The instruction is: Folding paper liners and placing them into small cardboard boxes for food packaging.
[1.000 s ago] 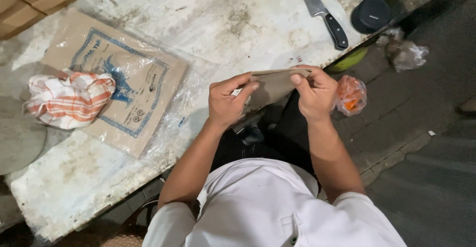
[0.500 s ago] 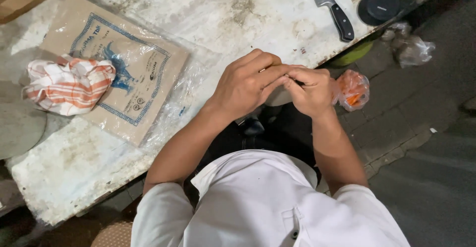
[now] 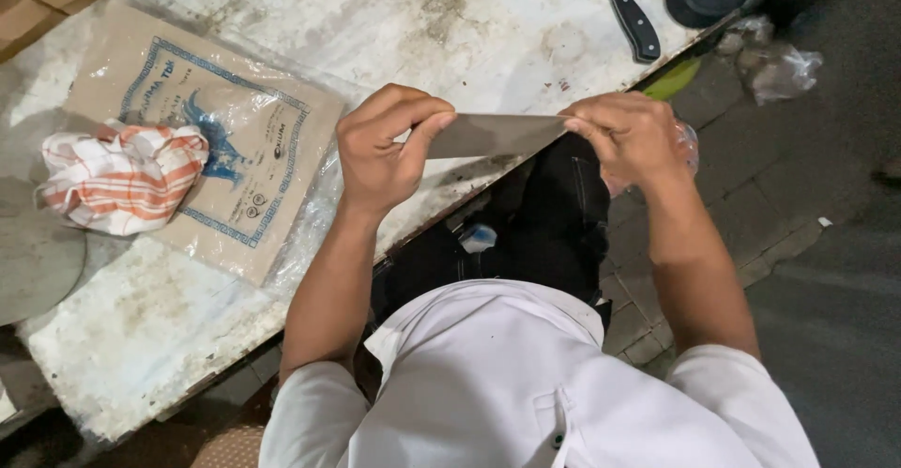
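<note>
The left hand (image 3: pixel 385 144) and right hand (image 3: pixel 627 135) each pinch an end of a brown paper strip (image 3: pixel 493 135), fingers curled tight, holding it taut above the table (image 3: pixel 450 27) edge. Left lies a striped cloth (image 3: pixel 122 177) on a bagged paper stack (image 3: pixel 263 121) (plastic-wrapped); a knife (image 3: pixel 624 8) lies beyond.

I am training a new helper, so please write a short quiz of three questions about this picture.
1. True or false: both hands hold the brown sheet.
2. What lies on the paper bag? A) knife B) striped cloth C) black lid
3. Which hand is nearer the knife?

Key
1. True: left hand and right hand pinch its ends.
2. B, the striped cloth.
3. The right hand.
</note>
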